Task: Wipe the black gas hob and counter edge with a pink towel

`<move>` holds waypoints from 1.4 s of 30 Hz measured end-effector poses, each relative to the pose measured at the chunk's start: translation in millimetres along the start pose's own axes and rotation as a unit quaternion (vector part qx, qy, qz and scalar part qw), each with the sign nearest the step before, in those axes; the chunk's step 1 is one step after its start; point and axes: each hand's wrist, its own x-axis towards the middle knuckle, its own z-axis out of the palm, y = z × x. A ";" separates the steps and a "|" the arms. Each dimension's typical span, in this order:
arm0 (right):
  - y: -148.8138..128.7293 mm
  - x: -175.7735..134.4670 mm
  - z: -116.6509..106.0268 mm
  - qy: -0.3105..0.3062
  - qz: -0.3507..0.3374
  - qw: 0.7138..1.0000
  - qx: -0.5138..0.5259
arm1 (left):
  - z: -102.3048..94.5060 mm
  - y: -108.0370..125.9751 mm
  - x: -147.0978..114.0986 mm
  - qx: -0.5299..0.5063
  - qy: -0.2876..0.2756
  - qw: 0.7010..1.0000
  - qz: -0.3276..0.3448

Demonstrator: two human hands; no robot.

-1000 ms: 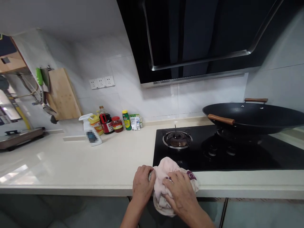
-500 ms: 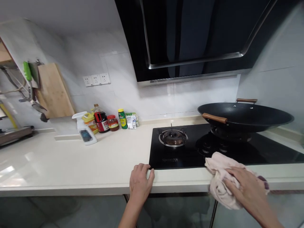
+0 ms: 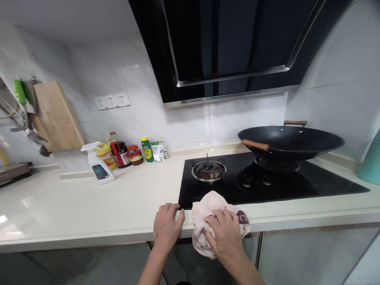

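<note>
the right hand [image 3: 226, 234] clasped the cloth [image 3: 209, 204]; the left hand [image 3: 166, 223] lay spread. if pressure slackened, the overhanging fold [image 3: 202, 248] could drag it off the counter [image 3: 136, 208].

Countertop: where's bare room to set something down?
Widest: the countertop left of the left hand, before the spray bottle. A narrow strip runs before the cooktop, right of the cloth. Crowded: around the sauce jar, and beneath the right hand.
</note>
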 end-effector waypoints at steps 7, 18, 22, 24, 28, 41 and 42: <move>51.1 -19.3 -17.1 -0.024 -0.028 0.999 -0.010 | -1.2 -0.9 0.7 0.004 0.000 1.000 0.010; 147.1 -45.8 -85.0 -0.032 0.018 0.987 -0.157 | -1.4 -1.7 2.5 0.004 -0.007 1.000 0.007; 137.4 -41.2 -80.3 -0.003 0.058 0.985 -0.165 | -1.3 -1.8 3.0 0.014 -0.001 1.000 0.008; 123.5 -35.6 -71.6 0.000 0.057 0.987 -0.150 | -0.9 -2.4 3.7 0.015 0.007 1.000 0.015; 83.1 -24.9 -44.4 0.005 0.036 0.996 -0.083 | 0.3 -3.9 5.1 0.012 0.026 0.999 0.026; 95.9 -33.0 -43.8 0.028 -0.015 0.999 -0.034 | -1.9 -8.0 6.1 0.015 0.030 0.998 0.052; 107.6 -36.9 -49.8 0.032 -0.002 0.998 -0.049 | -1.7 -7.9 6.1 0.015 0.030 0.998 0.051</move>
